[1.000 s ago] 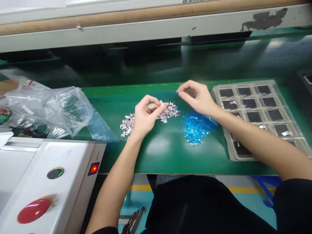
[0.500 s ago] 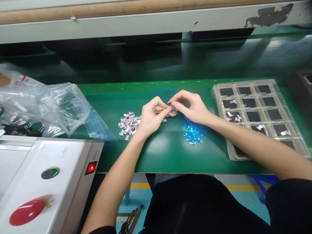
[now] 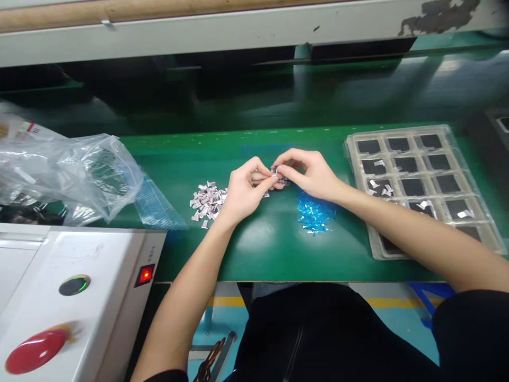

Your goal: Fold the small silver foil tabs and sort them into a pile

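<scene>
My left hand (image 3: 247,187) and my right hand (image 3: 312,171) meet above the green bench, fingertips almost touching. Between them they pinch a small dark-and-white part (image 3: 274,171), too small to identify. More little parts seem to lie under the fingers of my left hand, partly hidden. Left of my hands is a heap of small pale flat pieces (image 3: 207,201), its right side covered by my left hand. Below my right hand lies a pile of shiny blue film strips (image 3: 315,213).
A clear plastic tray (image 3: 404,202) with dark-bottomed compartments stands at the right, several holding pale pieces. At the left are a plastic bag (image 3: 107,172), a blue sheet (image 3: 159,204) and a white machine (image 3: 105,270) with a lit red switch (image 3: 146,275) and a red button (image 3: 37,349).
Both hands stay together in nearly the same place, still pinching the small part, which appears slightly turned. The whole view has shifted a little.
</scene>
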`<state>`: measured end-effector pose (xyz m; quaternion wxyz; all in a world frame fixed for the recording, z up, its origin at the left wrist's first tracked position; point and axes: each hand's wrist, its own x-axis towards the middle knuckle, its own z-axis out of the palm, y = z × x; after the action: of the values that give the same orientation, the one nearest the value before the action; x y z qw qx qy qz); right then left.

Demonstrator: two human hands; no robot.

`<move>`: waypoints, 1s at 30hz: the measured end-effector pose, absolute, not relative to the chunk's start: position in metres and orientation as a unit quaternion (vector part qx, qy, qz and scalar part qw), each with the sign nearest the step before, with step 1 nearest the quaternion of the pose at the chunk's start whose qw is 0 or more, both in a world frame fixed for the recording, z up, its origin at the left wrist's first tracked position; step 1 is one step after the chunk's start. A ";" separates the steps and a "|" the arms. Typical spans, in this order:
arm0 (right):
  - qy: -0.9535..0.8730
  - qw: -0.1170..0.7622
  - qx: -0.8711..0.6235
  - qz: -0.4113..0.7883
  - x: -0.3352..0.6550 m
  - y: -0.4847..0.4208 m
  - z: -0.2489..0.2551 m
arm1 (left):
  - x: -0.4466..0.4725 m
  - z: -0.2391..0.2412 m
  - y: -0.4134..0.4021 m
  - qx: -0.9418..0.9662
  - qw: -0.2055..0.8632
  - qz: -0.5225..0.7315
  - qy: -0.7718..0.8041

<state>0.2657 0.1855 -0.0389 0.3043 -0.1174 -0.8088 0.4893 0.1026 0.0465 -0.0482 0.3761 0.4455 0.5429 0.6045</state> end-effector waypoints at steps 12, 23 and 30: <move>-0.818 0.295 -0.084 0.486 0.267 0.190 -0.035 | 0.083 -0.035 0.036 0.520 0.263 0.541 0.606; -0.878 0.254 -0.092 0.395 0.268 0.204 -0.035 | 0.015 -0.025 0.002 0.617 0.082 0.216 0.753; -0.865 0.310 -0.152 0.364 0.268 0.210 -0.037 | 0.011 -0.028 -0.001 0.643 0.109 0.181 0.736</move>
<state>0.2683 0.2098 -0.0370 0.3100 -0.1515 -0.8652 0.3637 0.0110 -0.0011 -0.0282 0.1086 0.6430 0.7363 0.1808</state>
